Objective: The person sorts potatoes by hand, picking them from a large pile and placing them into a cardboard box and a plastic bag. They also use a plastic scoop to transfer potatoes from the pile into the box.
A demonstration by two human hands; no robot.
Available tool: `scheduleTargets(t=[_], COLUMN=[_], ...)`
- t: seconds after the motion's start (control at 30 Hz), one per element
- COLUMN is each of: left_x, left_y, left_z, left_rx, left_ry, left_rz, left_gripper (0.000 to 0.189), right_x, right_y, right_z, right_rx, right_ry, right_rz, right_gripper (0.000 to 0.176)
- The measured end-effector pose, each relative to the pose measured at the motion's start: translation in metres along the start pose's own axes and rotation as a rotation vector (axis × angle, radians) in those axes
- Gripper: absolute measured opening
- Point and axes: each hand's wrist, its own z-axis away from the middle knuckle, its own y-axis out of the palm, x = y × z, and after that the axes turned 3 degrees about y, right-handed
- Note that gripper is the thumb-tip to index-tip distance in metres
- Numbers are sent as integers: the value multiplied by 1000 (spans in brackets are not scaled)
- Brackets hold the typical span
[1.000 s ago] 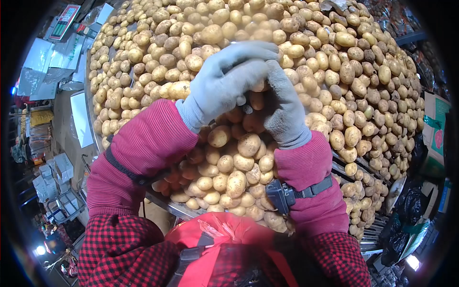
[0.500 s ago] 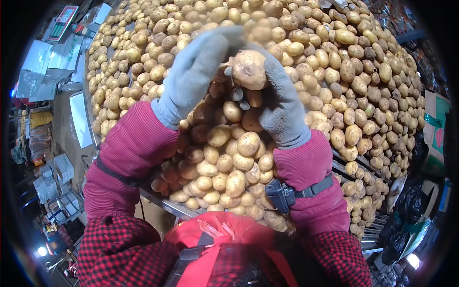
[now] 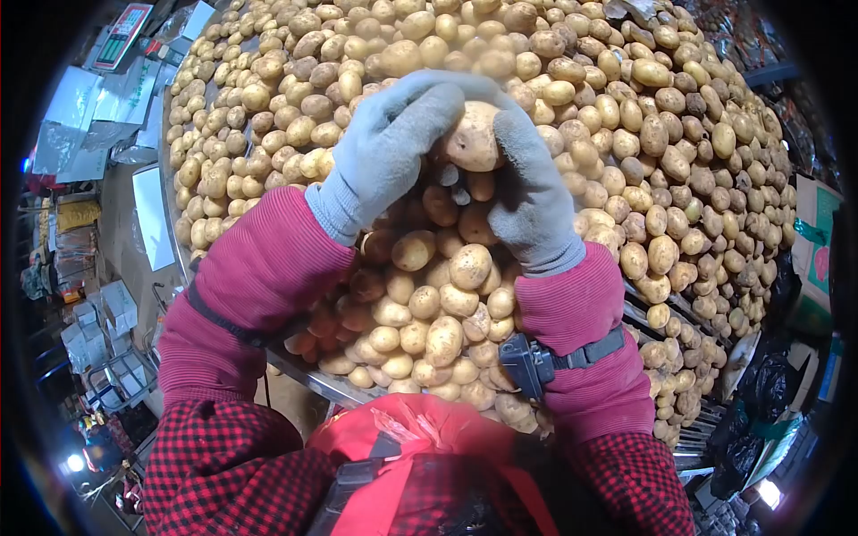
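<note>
Over the pile, a large pale potato (image 3: 474,141) with a few dark spots is held between my two grey-gloved hands. My left hand (image 3: 398,134) grips its left side and top, with the fingers curled over. Around its right side my right hand (image 3: 534,192) is cupped, fingers bent against the skin. Some fingertips are hidden behind the potato. Just below it, small pale pieces (image 3: 454,185) show in the shadow, too dim to name. More potatoes (image 3: 444,339) lie heaped between my forearms.
A wide bed of loose potatoes (image 3: 661,134) covers the table out to its metal edge (image 3: 308,380). White boxes (image 3: 116,308) stand at the left. A green-marked cardboard box (image 3: 815,241) and black plastic bags (image 3: 760,402) are at the right.
My left hand has moved right and closed in on the potato, its fingers now bent over it. The potato has turned a little. My right hand has hardly moved.
</note>
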Motion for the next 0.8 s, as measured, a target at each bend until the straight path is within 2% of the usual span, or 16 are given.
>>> scheduleTargets(t=[0.03, 0.07, 0.1, 0.13, 0.17, 0.23, 0.27, 0.37, 0.5, 0.6, 0.67, 0.7, 0.77, 0.8], left_x=[-2, -6, -10, -10, -17, -8, -4, -4, -1, -4, -4, -7, -17, -18], left_y=[1, 4, 6, 7, 7, 2, 4, 8, 9, 7, 6, 3, -4, -12], left_z=[2, 5, 8, 10, 11, 11, 11, 12, 10, 12, 17, 19, 25, 28], left_rx=[-2, 9, 17, 40, 95, 136, 111, 94, 83, 89, 38, 31, -55, -77], left_ry=[1, -88, -177, -150, -153, 111, 108, 67, 55, 65, 4, 0, -24, 10], left_rz=[-1, 59, 117, 70, 12, -355, -371, -412, -398, -472, -338, -344, -425, -376], left_gripper=[44, 43, 42, 50, 67, 83, 90, 90, 87, 82, 81, 81, 82, 84], right_x=[9, 2, -11, -15, -17, -17, -16, -12, -16, -24, -17, -12, -3, -5], right_y=[5, 2, -4, -3, -3, -3, -4, -4, -8, -12, -2, -1, -6, -7], right_z=[-2, -1, 1, 0, -1, -3, -2, 0, -1, -1, -2, -4, -12, -18], right_rx=[20, 26, 24, 21, 28, -32, -32, 70, 37, 98, 98, 104, 208, 181], right_ry=[234, 233, -8, -252, -254, -219, -221, -146, -82, -183, -128, -125, -219, -387], right_rz=[-386, -387, -48, 289, 282, 298, 300, 323, 353, 368, 150, 143, 603, 779], right_gripper=[49, 49, 47, 45, 45, 45, 45, 67, 69, 69, 71, 71, 76, 56])
